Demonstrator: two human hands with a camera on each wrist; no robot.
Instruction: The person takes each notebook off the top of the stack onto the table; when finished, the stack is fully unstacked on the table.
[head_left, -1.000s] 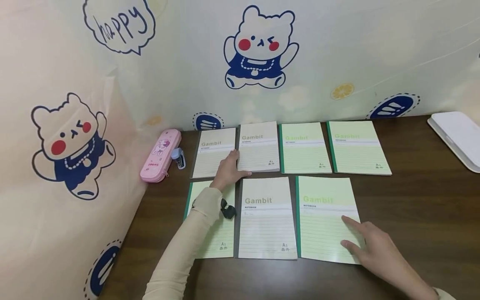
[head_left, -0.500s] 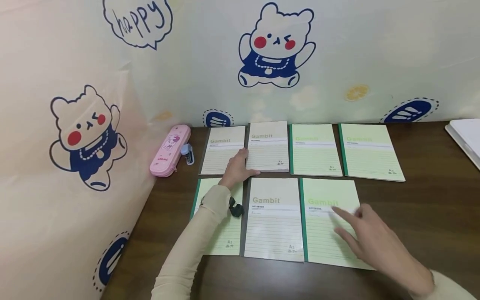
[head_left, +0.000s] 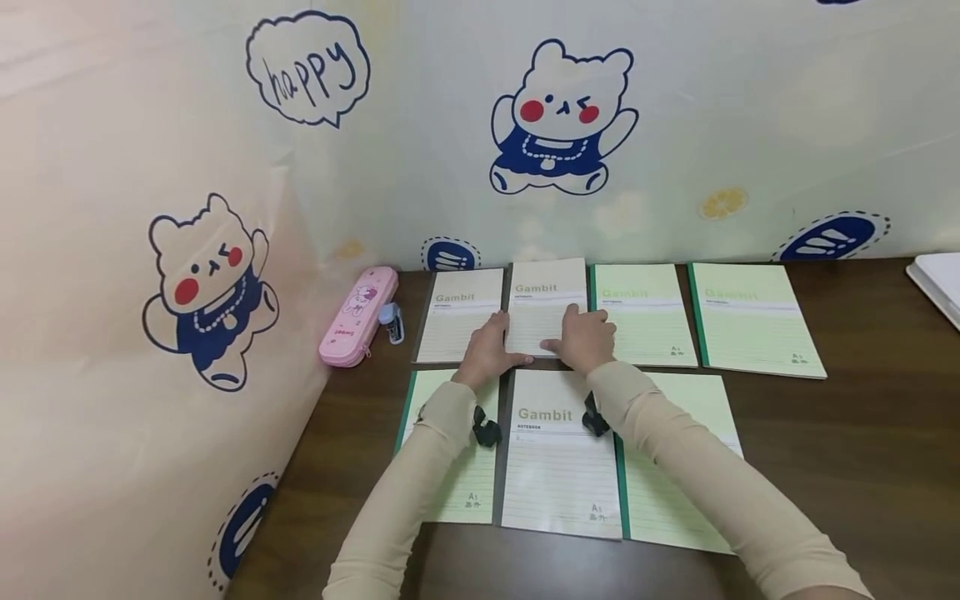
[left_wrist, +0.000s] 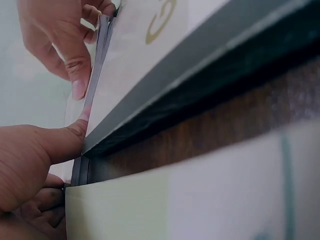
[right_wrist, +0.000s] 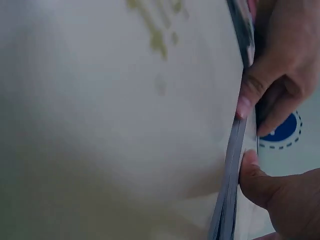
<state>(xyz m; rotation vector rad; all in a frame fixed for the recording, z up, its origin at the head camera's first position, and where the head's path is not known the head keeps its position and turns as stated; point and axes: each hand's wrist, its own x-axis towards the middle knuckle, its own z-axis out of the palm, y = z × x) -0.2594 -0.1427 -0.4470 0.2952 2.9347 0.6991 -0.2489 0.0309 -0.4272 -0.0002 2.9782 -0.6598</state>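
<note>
Head view: both hands at cream, grey-spined "Gambit" paper notebook (head_left: pixel 547 305), second from left in back row on brown wooden table (head_left: pixel 862 433). Left hand (head_left: pixel 489 354) pinching lower-left corner; right hand (head_left: pixel 587 339) gripping bottom edge.

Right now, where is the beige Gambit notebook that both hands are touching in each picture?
Head: beige paper Gambit notebook, back row, second from left.
Left wrist: upper middle, cover tilted.
Right wrist: fills the left and middle.
Shared landmark: its dark grey spine edge, with fingers of both hands at it.
</note>
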